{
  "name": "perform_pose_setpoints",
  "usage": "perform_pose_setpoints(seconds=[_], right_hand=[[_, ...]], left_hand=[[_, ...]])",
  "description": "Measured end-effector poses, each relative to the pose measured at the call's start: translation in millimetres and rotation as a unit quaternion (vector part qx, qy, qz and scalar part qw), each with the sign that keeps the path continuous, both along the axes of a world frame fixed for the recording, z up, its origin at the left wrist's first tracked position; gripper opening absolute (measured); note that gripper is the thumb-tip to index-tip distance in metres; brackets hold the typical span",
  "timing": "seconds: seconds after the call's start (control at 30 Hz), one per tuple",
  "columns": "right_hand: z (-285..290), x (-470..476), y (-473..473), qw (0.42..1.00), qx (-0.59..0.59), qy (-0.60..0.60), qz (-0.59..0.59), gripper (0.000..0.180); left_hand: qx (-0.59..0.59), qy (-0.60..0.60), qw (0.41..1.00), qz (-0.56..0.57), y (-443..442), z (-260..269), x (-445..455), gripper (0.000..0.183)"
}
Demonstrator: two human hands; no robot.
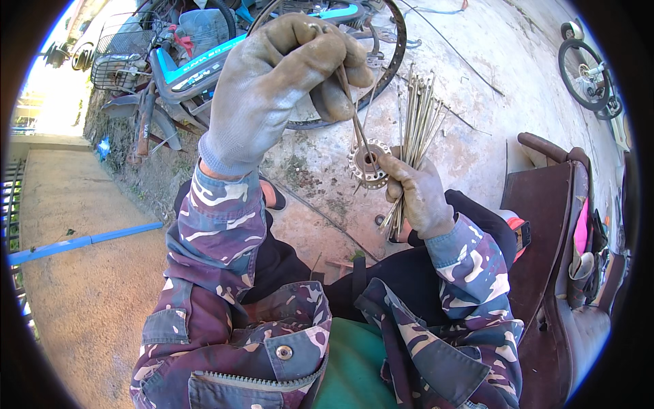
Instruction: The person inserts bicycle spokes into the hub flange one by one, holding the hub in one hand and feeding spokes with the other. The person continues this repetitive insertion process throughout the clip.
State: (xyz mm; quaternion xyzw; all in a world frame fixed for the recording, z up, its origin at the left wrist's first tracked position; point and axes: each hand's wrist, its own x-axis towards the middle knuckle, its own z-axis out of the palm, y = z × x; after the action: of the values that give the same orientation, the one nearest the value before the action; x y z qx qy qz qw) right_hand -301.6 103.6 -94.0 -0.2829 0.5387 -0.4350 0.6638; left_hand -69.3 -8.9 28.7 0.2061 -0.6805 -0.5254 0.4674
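Note:
My gloved left hand (286, 76), raised at the upper middle, is closed on a few thin metal wheel spokes (357, 125) that slant downward from its fingers. Their lower ends pass in front of a wheel hub (377, 175) with holes around its flanges. Whether any spoke sits in those holes I cannot tell, nor whether the hub rests on the ground. A thick bundle of spokes (416, 115) stands nearly upright in my gloved right hand (421, 194), its thumb across them. The hub lies just left of that hand's fingertips. Behind my left hand is a bare wheel rim (396, 56), partly hidden.
A blue and black bike frame (199, 69) lies at the upper left near a wire basket (122, 51). Loose rods (472, 71) lie on the concrete. To my right stands a brown padded seat (536, 220); a wheeled vehicle (585, 76) is beyond. A blue bar (87, 241) crosses the left ledge.

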Motion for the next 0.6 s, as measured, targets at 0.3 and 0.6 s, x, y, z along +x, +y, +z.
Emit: perform_pose_setpoints(seconds=[0.3, 0.6], right_hand=[[-1.0, 0.1, -0.4, 1.000, -0.003, -0.012, -0.004, 0.026], [-3.0, -1.0, 1.3, 1.000, -0.019, -0.012, 0.005, 0.027]], left_hand=[[0.010, -0.030, 0.999, 0.019, 2.1, 4.6, 4.7, 0.032], [0.043, -0.058, 0.994, 0.081, -9.1, -2.5, 12.1, 0.035]])
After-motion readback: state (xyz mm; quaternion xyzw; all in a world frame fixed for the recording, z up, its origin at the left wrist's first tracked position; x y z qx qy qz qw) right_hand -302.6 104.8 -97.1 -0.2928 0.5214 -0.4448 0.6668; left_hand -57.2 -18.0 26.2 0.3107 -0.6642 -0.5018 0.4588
